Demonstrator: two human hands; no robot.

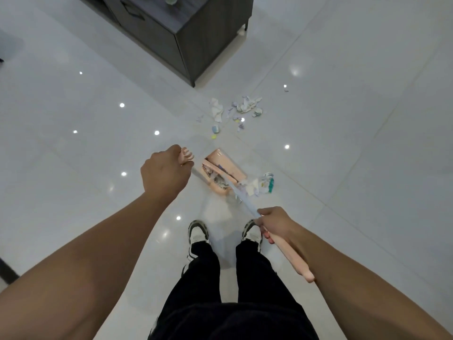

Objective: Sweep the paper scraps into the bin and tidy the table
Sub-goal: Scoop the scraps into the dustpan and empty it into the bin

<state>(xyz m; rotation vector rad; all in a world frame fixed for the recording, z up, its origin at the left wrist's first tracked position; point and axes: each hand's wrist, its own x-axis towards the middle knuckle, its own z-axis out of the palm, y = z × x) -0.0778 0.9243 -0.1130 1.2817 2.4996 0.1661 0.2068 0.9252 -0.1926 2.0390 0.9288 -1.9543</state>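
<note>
A pink dustpan (221, 165) rests on the white tiled floor just ahead of my feet. My left hand (165, 171) is closed around the pink top of its upright handle (186, 155). My right hand (275, 223) grips a broom handle (290, 256), pink at the near end, pale blue toward the floor. The broom's head lies at the dustpan's mouth, with crumpled paper scraps (262, 184) bunched against it. More paper scraps (236, 110) are scattered farther ahead on the floor.
A dark grey cabinet (193, 33) on short legs stands at the top, its corner close to the far scraps. My two shoes (198, 233) and black trousers are below the dustpan. Glossy tiles reflect ceiling lights all around.
</note>
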